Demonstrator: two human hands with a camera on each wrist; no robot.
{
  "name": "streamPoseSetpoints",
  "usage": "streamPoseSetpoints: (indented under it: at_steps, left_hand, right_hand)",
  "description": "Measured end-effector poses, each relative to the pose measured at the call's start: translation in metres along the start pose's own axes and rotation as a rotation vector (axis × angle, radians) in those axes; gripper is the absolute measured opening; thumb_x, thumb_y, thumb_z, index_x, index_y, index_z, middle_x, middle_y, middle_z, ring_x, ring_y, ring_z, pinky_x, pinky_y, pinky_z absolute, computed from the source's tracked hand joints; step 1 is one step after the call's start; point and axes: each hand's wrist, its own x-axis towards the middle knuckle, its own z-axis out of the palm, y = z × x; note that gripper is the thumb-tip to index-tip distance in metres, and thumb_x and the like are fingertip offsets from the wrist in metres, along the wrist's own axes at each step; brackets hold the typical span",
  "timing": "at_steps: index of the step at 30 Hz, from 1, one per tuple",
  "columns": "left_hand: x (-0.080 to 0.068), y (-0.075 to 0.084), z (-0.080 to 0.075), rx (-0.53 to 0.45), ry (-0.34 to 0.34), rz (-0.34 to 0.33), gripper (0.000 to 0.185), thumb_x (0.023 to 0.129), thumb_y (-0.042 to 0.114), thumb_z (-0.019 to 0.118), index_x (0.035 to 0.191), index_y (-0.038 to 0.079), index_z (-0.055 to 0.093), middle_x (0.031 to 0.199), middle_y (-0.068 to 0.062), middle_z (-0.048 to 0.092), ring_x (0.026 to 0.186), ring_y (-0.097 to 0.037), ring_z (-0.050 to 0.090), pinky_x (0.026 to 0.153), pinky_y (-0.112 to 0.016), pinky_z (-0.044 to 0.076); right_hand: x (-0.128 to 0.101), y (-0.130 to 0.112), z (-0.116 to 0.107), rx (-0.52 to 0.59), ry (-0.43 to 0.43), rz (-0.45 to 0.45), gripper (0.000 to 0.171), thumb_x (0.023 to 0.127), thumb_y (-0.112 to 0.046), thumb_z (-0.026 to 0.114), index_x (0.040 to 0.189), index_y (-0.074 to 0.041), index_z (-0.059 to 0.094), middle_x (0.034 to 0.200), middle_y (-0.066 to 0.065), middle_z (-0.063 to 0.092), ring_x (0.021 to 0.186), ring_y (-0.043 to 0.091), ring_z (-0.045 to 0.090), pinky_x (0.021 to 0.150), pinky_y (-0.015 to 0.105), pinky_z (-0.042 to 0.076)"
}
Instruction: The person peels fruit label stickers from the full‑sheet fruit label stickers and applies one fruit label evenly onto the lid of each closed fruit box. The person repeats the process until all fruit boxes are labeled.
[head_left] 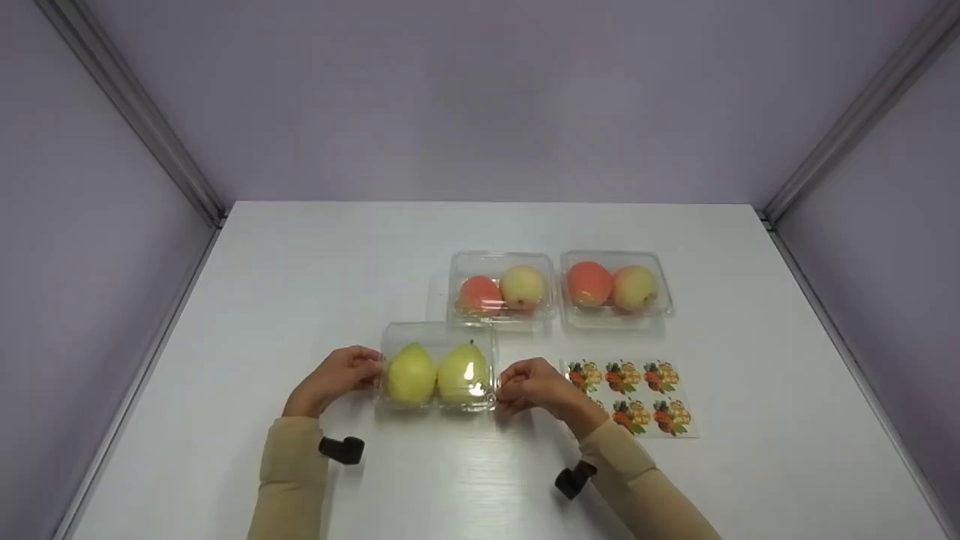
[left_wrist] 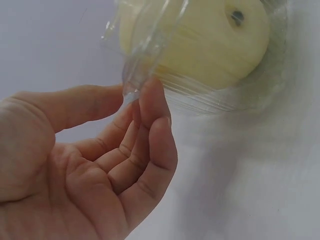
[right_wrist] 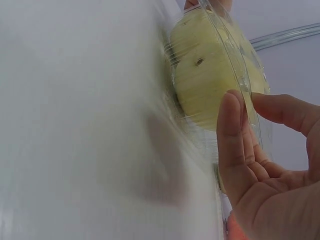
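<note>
A clear plastic clamshell box [head_left: 439,334] with two yellow-green pears [head_left: 411,373] inside lies between the two hands, its lid down over the fruit. At its left side, the left hand [head_left: 341,377] pinches the rim between thumb and fingertips, which the left wrist view shows up close [left_wrist: 150,90]. On the opposite side the right hand [head_left: 536,386] pinches the rim near the front corner; in the right wrist view its thumb and index finger [right_wrist: 231,115] meet at the flange. The pears' undersides show through the ribbed plastic.
Behind stand two more clear boxes, one [head_left: 501,262] at the middle and one [head_left: 611,259] to the right, each with a red and a pale fruit. A sheet of fruit stickers [head_left: 630,394] lies partly under the right forearm. Walls border the white table [head_left: 315,255].
</note>
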Motion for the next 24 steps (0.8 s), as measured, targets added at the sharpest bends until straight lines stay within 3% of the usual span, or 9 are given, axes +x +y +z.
streamPoseSetpoints:
  at_steps: [9,18,24]
  left_hand:
    - [0.002,0.004,0.008,0.021,0.027,-0.013,0.032,0.097,0.015,0.052,0.121,-0.006,0.053,0.101,-0.007,0.067,0.084,-0.009,0.062,0.084,-0.029,0.056]
    - [0.004,0.006,0.016,0.036,0.018,-0.01,0.033,0.098,0.017,0.053,0.123,-0.005,0.054,0.109,-0.013,0.067,0.088,-0.009,0.063,0.087,-0.031,0.056]
    - [0.008,0.007,0.019,0.024,-0.002,0.003,0.032,0.098,0.015,0.053,0.122,-0.006,0.053,0.104,-0.011,0.068,0.084,-0.008,0.062,0.083,-0.028,0.057]
  right_hand:
    - [-0.003,0.0,-0.007,-0.033,0.008,0.014,0.006,0.083,-0.003,0.063,0.088,-0.001,0.059,0.072,-0.001,0.065,0.065,0.011,0.066,0.067,0.029,0.06]
    - [-0.008,0.0,-0.016,-0.055,-0.005,0.036,0.007,0.084,-0.003,0.062,0.089,-0.001,0.059,0.073,-0.001,0.065,0.065,0.011,0.066,0.069,0.029,0.06]
    - [-0.012,0.001,-0.021,-0.062,-0.01,0.03,0.006,0.084,-0.004,0.064,0.088,-0.003,0.059,0.072,-0.001,0.066,0.065,0.011,0.066,0.069,0.031,0.06]
